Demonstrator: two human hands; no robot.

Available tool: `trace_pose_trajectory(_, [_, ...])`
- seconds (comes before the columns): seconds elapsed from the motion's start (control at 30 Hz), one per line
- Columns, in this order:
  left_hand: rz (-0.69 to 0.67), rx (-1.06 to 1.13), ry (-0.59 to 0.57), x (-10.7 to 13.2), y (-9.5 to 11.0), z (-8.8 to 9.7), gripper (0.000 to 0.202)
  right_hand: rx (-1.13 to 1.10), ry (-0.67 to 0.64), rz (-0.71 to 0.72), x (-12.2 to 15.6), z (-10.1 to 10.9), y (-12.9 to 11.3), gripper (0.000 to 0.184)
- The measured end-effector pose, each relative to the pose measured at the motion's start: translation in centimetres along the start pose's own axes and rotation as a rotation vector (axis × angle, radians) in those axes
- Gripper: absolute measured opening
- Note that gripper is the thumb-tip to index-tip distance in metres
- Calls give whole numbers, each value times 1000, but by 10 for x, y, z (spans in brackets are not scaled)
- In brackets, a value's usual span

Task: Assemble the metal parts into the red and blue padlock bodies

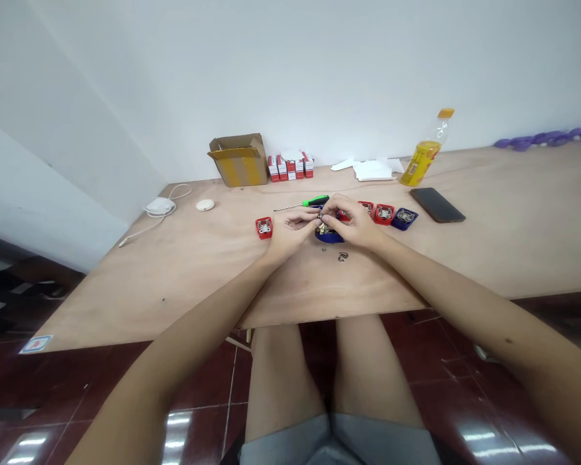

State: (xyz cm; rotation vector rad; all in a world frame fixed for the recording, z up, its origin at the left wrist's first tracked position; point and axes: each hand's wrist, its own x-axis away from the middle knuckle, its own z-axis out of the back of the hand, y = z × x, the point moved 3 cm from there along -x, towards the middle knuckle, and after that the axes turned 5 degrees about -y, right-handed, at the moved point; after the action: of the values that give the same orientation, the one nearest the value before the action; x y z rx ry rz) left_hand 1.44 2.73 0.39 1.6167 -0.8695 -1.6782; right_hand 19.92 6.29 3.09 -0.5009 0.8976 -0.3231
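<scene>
My left hand (294, 227) and my right hand (353, 221) meet over the table, fingertips pinched together on a small dark metal part (320, 217), too small to name. Just under them lies a blue plastic casing (330, 237), partly covered by my fingers. Left of my hands sits a red casing with metal fittings (264, 227). Several more stand in a row at the right, among them a red one (383, 214) and a blue one (405, 218). Behind my hands lies a screwdriver (315, 201) with a green and black handle. Loose small metal pieces (343, 257) rest in front.
Along the wall stand an open cardboard box (239, 161), several small red-and-white boxes (290, 169), white papers (375, 169) and a bottle of yellow drink (423, 158). A phone (438, 205) lies right. At left are a white cable with adapter (159, 206) and a round white object (205, 205).
</scene>
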Motion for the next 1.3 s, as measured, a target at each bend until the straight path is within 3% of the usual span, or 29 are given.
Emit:
trace_pose_trajectory(0.27, [89, 42, 50, 3, 9, -4, 27, -3, -19, -22, 0, -1, 1, 24])
trace_pose_trajectory(0.53, [29, 5, 22, 1, 6, -3, 23, -6, -47, -18, 1, -3, 5, 28])
trace_pose_trajectory(0.7, [-13, -3, 19, 2, 8, -3, 20, 29, 5, 12, 0, -1, 2, 24])
trace_pose_trajectory(1.03, [57, 28, 7, 5, 10, -5, 24, -37, -46, -8, 1, 0, 3, 21])
trace_pose_trajectory(1.3, [19, -3, -20, 3, 8, -3, 22, -34, -59, -42, 2, -1, 5, 26])
